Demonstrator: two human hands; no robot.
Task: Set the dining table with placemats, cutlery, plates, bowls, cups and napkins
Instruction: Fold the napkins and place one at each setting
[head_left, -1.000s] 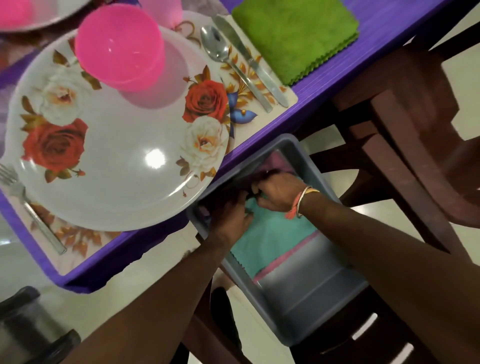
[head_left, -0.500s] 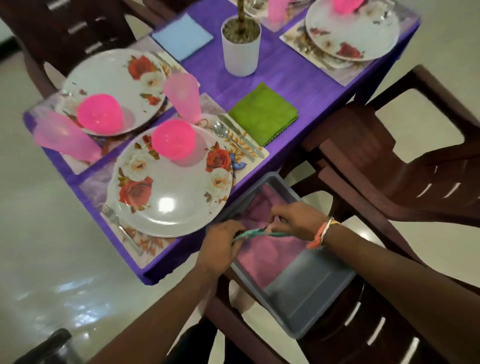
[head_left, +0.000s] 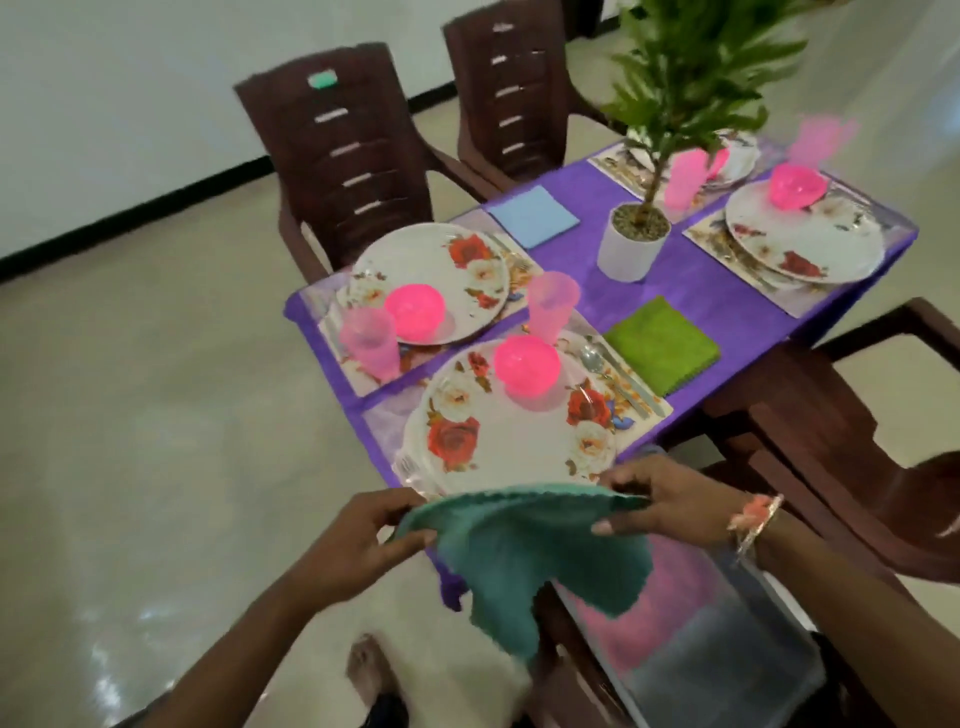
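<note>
**Teal napkin in the air, not yet laid**

The left hand (head_left: 374, 530) and right hand (head_left: 670, 499) each pinch an end of the teal napkin (head_left: 535, 551) along its top hem. The cloth hangs loose between them, just off the near edge of the worktop (head_left: 717, 291) and above the grey bin (head_left: 727, 649).

Just beyond, at the near edge, a flowered plate (head_left: 498, 441) carries a pink bowl (head_left: 527, 371), with a pink cup (head_left: 553, 304) behind. Carried low, the dangling cloth could likely snag and tip these. A green napkin (head_left: 662, 345) lies beside them. The place at the far right corner shows no napkin.
</note>
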